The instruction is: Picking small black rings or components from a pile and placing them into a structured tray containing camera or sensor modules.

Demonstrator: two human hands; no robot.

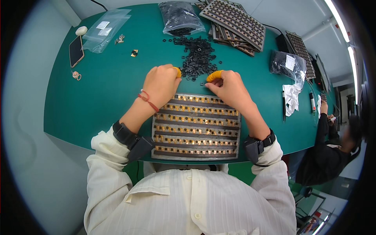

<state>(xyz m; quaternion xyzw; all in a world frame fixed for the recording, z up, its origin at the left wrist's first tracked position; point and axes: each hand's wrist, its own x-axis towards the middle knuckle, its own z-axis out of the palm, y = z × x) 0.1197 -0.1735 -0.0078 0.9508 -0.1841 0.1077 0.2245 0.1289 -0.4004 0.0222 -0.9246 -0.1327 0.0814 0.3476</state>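
A grey metal tray (195, 153) with rows of small gold-coloured parts lies in front of me on the green table (109, 90). My left hand (160, 82) rests at the tray's far left corner, fingers curled, a yellow finger cot on one fingertip. At the tray's far edge, my right hand (229, 87) is also curled, its yellow-capped finger beside a small black part. A loose pile of small black square parts (197, 56) lies just beyond both hands. Whether either hand pinches a part is hidden.
Stacked trays (235, 23) and a bag of black parts (180, 15) sit at the back. A clear plastic bag (103, 29) and a phone (76, 51) lie at left. Another bag (288, 64), cloth and pens lie right, where another person (329, 149) works.
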